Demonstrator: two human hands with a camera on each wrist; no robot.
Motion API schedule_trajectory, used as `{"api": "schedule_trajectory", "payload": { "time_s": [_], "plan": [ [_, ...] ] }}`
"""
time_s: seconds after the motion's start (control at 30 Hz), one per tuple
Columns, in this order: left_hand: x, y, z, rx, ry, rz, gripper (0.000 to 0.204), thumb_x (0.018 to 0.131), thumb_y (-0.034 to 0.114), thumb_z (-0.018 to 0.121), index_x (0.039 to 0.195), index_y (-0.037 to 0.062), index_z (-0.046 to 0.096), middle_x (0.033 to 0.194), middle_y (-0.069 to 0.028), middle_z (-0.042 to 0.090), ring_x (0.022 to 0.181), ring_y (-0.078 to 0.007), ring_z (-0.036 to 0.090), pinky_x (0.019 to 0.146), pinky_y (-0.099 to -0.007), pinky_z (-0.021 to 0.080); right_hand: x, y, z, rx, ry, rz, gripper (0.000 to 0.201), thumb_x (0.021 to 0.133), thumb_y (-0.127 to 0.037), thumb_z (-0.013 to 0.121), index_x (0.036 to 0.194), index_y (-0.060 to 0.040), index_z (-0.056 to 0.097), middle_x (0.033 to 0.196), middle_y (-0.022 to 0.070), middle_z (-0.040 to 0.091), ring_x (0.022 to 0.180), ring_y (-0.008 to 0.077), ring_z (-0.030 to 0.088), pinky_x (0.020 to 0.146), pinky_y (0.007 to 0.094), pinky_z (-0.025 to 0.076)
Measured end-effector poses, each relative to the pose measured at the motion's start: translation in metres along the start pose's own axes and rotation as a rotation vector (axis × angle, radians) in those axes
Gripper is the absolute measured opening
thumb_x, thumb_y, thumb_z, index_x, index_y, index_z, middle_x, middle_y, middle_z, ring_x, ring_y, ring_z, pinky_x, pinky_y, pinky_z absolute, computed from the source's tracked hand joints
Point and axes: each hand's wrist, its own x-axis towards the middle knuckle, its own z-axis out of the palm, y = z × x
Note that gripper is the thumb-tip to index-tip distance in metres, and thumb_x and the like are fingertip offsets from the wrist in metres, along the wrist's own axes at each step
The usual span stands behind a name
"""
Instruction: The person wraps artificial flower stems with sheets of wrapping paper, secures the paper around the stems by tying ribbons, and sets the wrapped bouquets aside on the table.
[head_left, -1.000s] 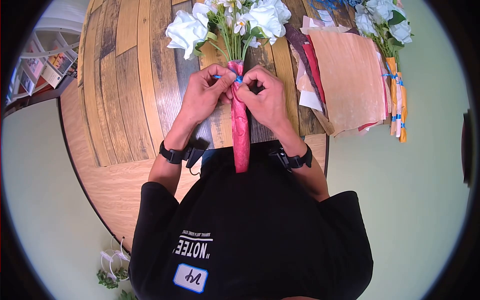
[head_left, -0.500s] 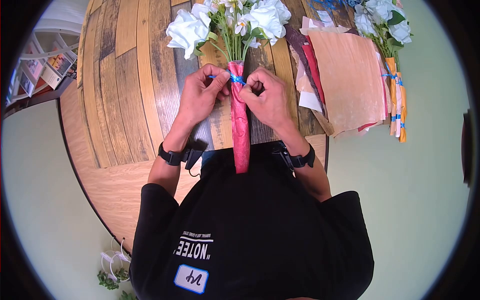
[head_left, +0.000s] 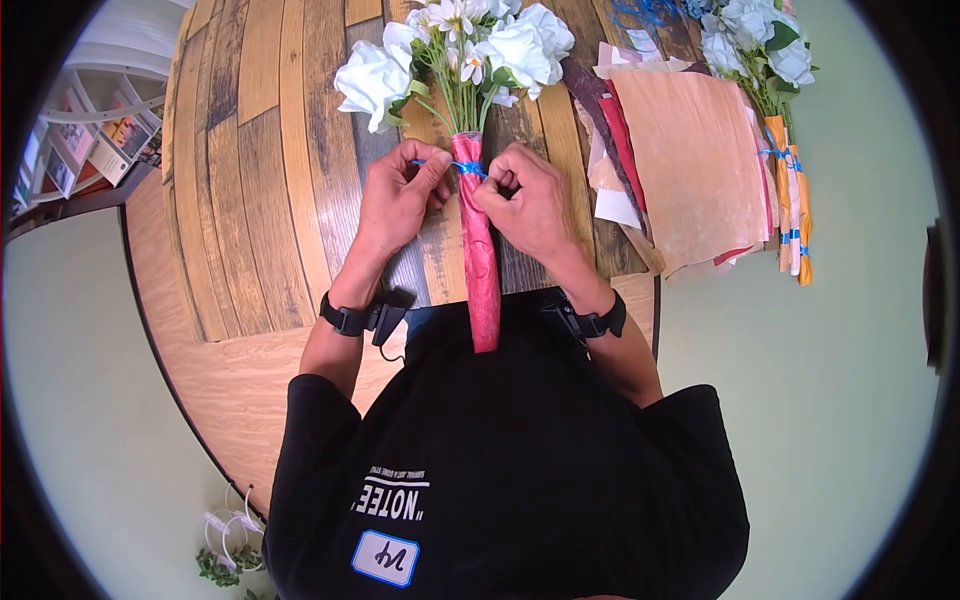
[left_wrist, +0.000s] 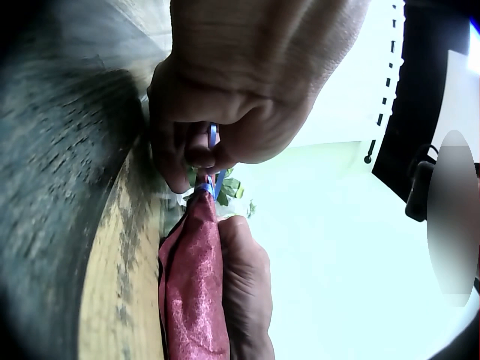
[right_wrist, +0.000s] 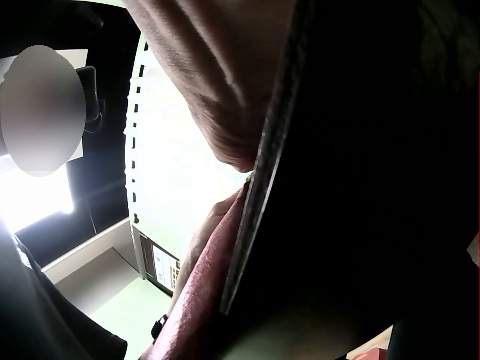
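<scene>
A bouquet of white flowers (head_left: 530,50) lies on the wooden table, its stems rolled in red wrapping paper (head_left: 482,290) that reaches past the table's near edge. Around the upper part of the wrap goes a blue ribbon (head_left: 469,168), knotted at the front. My left hand (head_left: 397,205) pinches one ribbon end between thumb and forefinger, just left of the wrap; a bit of blue ribbon (left_wrist: 213,135) shows between those fingers in the left wrist view. On the other side, my right hand (head_left: 535,208) pinches the opposite end with curled fingers, close against the paper.
To the right lies a stack of wrapping paper sheets (head_left: 690,160), tan on top with red and dark ones beneath. Wrapped bouquets (head_left: 785,205) with blue ties lie beyond it at the table's right edge. Blue strands (head_left: 645,12) are at the back. A magazine rack (head_left: 100,130) stands far left.
My hands have drawn apart sideways from the knot, stretching the ribbon ends outward. More of the blue tie now shows across the red paper. The head view has shifted slightly.
</scene>
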Motion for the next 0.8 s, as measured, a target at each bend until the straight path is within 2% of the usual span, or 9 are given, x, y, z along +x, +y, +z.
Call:
{"api": "schedule_trajectory", "payload": {
  "time_s": [0.2,0.33,0.4,0.43,0.47,0.53,0.6,0.63,0.8],
  "plan": [
    [-0.001,-0.001,-0.001,-0.012,0.016,0.000,0.020,0.101,0.020,0.065,0.094,0.0009,0.064,0.068,-0.0014,0.063,0.058,-0.0059,0.056,0.053,-0.0212,0.046,0.000,-0.003,-0.001,0.037,0.012,0.009,0.017,0.074,-0.007,0.073,0.078,-0.0047,0.057,0.071,0.0084,0.058,0.061,0.0243,0.060,0.056,0.0374,0.047],
    [-0.008,0.005,0.002,-0.040,0.023,-0.017,0.027,0.102,0.021,0.063,0.113,-0.0036,0.058,0.075,-0.0048,0.064,0.060,-0.0092,0.059,0.054,-0.0232,0.049,-0.005,-0.008,-0.006,0.083,0.024,0.039,0.014,0.076,-0.006,0.073,0.083,-0.0035,0.061,0.074,0.0092,0.061,0.064,0.0241,0.062,0.059,0.0367,0.049],
    [-0.019,0.009,0.004,-0.057,0.051,0.014,0.033,0.102,0.021,0.062,0.120,-0.0052,0.055,0.079,-0.0064,0.065,0.061,-0.0106,0.061,0.055,-0.0241,0.050,-0.011,-0.010,-0.011,0.125,-0.014,0.083,0.015,0.085,-0.008,0.074,0.097,-0.0020,0.068,0.083,0.0058,0.068,0.071,0.0128,0.063,0.060,0.0276,0.049],
    [-0.026,0.006,0.002,-0.020,0.027,-0.038,0.036,0.102,0.020,0.062,0.125,-0.0061,0.051,0.082,-0.0076,0.065,0.063,-0.0119,0.062,0.055,-0.0250,0.051,-0.013,-0.018,-0.019,0.111,-0.077,0.164,0.023,0.089,-0.014,0.074,0.108,-0.0028,0.070,0.093,0.0076,0.073,0.080,0.0134,0.069,0.064,0.0279,0.052],
    [-0.032,0.004,0.004,0.018,0.002,-0.088,0.040,0.102,0.020,0.062,0.129,-0.0071,0.048,0.085,-0.0089,0.065,0.065,-0.0131,0.063,0.056,-0.0259,0.052,-0.012,-0.029,-0.027,0.070,-0.114,0.165,0.026,0.091,-0.018,0.072,0.112,-0.0026,0.070,0.093,0.0108,0.075,0.079,0.0157,0.071,0.065,0.0290,0.053],
    [-0.045,0.004,0.016,0.052,-0.058,-0.039,0.038,0.102,0.019,0.063,0.127,-0.0070,0.050,0.086,-0.0088,0.066,0.070,-0.0131,0.065,0.059,-0.0267,0.053,-0.009,-0.037,-0.033,0.037,-0.156,0.153,0.030,0.094,-0.022,0.068,0.116,-0.0015,0.069,0.090,0.0139,0.074,0.072,0.0171,0.069,0.063,0.0304,0.053],
    [-0.051,0.007,0.025,0.151,-0.085,-0.006,0.036,0.100,0.020,0.065,0.123,-0.0061,0.055,0.090,-0.0093,0.068,0.078,-0.0130,0.065,0.069,-0.0282,0.054,-0.008,-0.041,-0.031,0.097,-0.175,0.218,0.030,0.095,-0.023,0.064,0.112,0.0017,0.067,0.089,0.0207,0.072,0.077,0.0329,0.072,0.068,0.0397,0.055],
    [-0.049,0.003,0.027,0.201,-0.080,0.047,0.036,0.099,0.020,0.066,0.122,-0.0055,0.056,0.090,-0.0088,0.068,0.079,-0.0134,0.065,0.070,-0.0293,0.054,-0.011,-0.027,-0.022,0.144,-0.162,0.199,0.032,0.097,-0.024,0.064,0.119,0.0002,0.067,0.085,0.0146,0.072,0.066,0.0161,0.064,0.061,0.0319,0.051],
    [-0.043,0.000,0.026,0.325,-0.105,0.140,0.032,0.097,0.018,0.068,0.117,-0.0039,0.059,0.090,-0.0078,0.068,0.082,-0.0136,0.064,0.074,-0.0312,0.052,-0.010,-0.033,-0.023,0.281,-0.240,0.206,0.032,0.100,-0.020,0.061,0.122,0.0032,0.064,0.084,0.0102,0.069,0.073,0.0098,0.060,0.065,0.0293,0.050]
  ]
}}
